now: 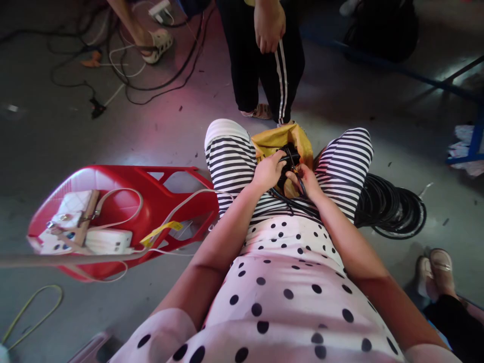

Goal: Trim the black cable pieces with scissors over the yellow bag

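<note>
I sit with striped trouser legs apart and a yellow bag point(280, 139) between my knees. My left hand point(269, 170) is closed around a black ribbed part point(290, 157) at the bag's mouth. My right hand point(308, 182) pinches a black corrugated hose point(293, 202) that runs from the bag across my lap. Which end the fingers grip is partly hidden by the hands.
A coil of black hose point(395, 207) lies on the floor at my right. A red plastic chair point(124, 201) at my left carries white boxes and straps. Another person in black trousers point(270, 60) stands just ahead. Cables trail over the far floor; someone's shoes point(434, 269) sit lower right.
</note>
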{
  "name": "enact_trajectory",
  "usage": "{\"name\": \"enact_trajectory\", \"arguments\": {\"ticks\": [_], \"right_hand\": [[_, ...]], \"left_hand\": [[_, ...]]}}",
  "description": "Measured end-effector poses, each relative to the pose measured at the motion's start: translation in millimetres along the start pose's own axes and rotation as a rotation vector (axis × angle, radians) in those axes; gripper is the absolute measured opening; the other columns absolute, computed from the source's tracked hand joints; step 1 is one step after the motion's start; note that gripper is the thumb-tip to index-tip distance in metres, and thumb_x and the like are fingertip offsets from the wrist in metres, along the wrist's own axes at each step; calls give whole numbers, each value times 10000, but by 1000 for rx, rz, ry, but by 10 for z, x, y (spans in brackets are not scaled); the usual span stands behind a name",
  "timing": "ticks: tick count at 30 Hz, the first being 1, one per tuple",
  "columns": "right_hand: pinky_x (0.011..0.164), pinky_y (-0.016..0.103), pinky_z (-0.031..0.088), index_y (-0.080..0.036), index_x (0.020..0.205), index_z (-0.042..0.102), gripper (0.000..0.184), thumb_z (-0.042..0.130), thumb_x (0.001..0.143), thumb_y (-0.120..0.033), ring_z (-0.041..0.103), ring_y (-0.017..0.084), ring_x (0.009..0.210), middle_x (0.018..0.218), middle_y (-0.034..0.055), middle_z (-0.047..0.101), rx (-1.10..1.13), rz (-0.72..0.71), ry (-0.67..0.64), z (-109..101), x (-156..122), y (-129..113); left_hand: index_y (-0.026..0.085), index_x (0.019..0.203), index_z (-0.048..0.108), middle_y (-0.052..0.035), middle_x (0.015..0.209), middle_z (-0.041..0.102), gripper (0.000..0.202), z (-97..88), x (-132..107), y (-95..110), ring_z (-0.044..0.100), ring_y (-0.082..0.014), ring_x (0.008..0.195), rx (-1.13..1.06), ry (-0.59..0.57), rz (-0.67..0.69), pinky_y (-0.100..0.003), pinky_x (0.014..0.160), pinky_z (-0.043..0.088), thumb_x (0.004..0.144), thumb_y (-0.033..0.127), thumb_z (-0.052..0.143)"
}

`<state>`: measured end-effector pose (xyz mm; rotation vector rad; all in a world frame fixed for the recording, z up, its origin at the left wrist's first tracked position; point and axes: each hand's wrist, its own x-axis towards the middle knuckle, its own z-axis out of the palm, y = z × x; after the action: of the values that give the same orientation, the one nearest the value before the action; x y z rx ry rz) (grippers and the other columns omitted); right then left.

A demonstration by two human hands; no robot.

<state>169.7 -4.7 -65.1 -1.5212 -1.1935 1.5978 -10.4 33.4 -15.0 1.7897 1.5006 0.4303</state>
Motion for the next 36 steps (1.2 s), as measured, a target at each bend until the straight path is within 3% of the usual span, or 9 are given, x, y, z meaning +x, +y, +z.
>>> {"name": "enact_trajectory", "arguments": {"ticks": [9,18,24,31,36], "right_hand": [[468,263,355,-280,904,426,717,908,658,-751,431,113,518,670,-79,493,88,-24,21,-3,38,-74],[418,257,334,-278,867,441,750,924,586,-778,424,109,434,584,-98,494,18,27,34,-17,64,-6],[416,256,332,-279,877,450,728,916,613,-773,417,112,433,576,-100,486,-23,41,26,-24,51,-15],[434,265,330,-282,878,444,709,905,644,-767,421,115,472,617,-84,484,59,7,50,-27,65,-35],[416,259,311,-288,875,448,734,930,593,-765,391,114,456,578,-99,459,36,24,60,-34,71,5]], "left_hand": [[243,1245,703,-93,1147,773,313,49,17,-20,718,-274,1103,-43,-32,54,-363,1006,542,989,163,543],[210,1252,698,-94,1174,775,292,114,35,-114,722,-265,1107,-125,42,-1,-387,1050,537,1007,195,539],[213,1249,703,-71,1188,781,286,138,49,-172,728,-239,1120,-213,71,12,-356,1060,541,1005,200,554],[232,1257,712,-80,1177,789,312,104,19,-91,733,-268,1101,-125,-19,55,-386,1027,550,1001,187,540],[220,1204,750,-76,1148,801,268,145,26,-119,743,-262,1086,-181,65,-13,-382,1040,558,991,203,588]]}}
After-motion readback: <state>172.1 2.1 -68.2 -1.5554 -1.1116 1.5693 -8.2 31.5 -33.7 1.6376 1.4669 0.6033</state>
